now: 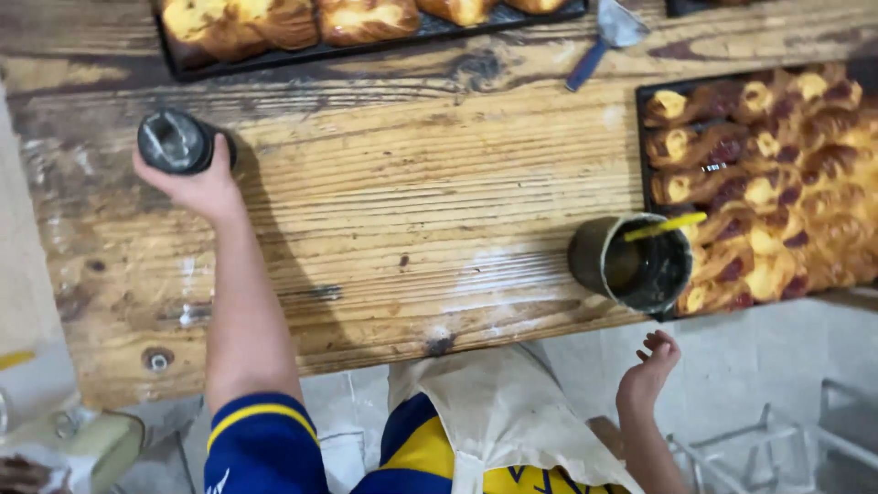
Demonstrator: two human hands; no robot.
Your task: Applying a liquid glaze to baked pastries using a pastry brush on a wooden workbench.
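Nearest, a blue and yellow shirt sleeve (pixel 261 444) and a pale cloth apron (pixel 503 416) at the bottom edge. Just right of the apron, right hand (pixel 647 370) raised off the table edge, fingers loosely spread and curled, holding nothing, below and near a dark round cup (pixel 631 265). Cup at the near right part of the wooden table (pixel 412 210), upright, smeared inside, with a yellow-handled brush (pixel 666 225) resting across its rim and pointing right. Touching or just beside the cup on its right, a dark baking tray (pixel 644 146) packed with glazed golden pastries (pixel 777 174) carrying yellow and dark red filling.

Farther and to the left, left hand (pixel 197 183) stretched out over the table, fingers wrapped around a black cylindrical shaker (pixel 178 142), its metal top facing up. Shaker well apart from the cup, at the far left of the table.

Farthest, a second dark tray (pixel 366 41) of golden braided loaves (pixel 274 20) along the far edge, and right of it a metal scraper with a blue handle (pixel 599 41) lying on the wood.
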